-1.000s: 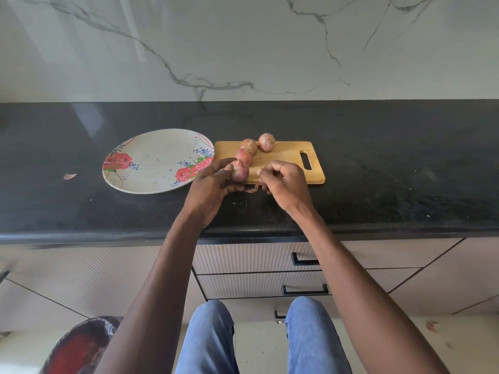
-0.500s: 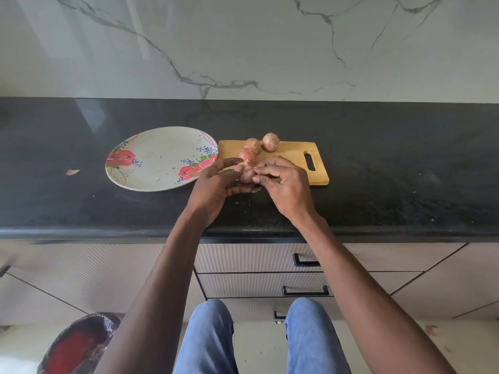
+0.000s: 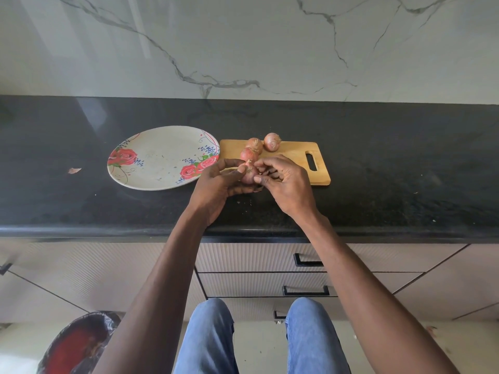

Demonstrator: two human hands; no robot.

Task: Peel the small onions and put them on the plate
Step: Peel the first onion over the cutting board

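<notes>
My left hand (image 3: 216, 184) grips a small reddish onion (image 3: 249, 174) just above the counter, in front of the wooden cutting board (image 3: 294, 155). My right hand (image 3: 286, 184) meets it from the right, its thumb and fingertips pinching at the onion's skin. Three more unpeeled onions lie on the board's left end: one (image 3: 248, 154) right behind my fingers, one (image 3: 255, 144) behind that, and one (image 3: 272, 142) at the far edge. The white plate with red roses (image 3: 159, 157) sits left of the board and holds no onions.
The black stone counter (image 3: 391, 171) runs the full width, backed by a marble wall. A scrap of onion skin (image 3: 74, 170) lies far left of the plate. Drawers with black handles (image 3: 306, 291) sit below the counter edge. A bin with a dark liner (image 3: 78, 346) stands at lower left.
My right hand has come back from a little right of the onion and closed its fingertips on the onion held in my left hand. The onions on the board have not moved.
</notes>
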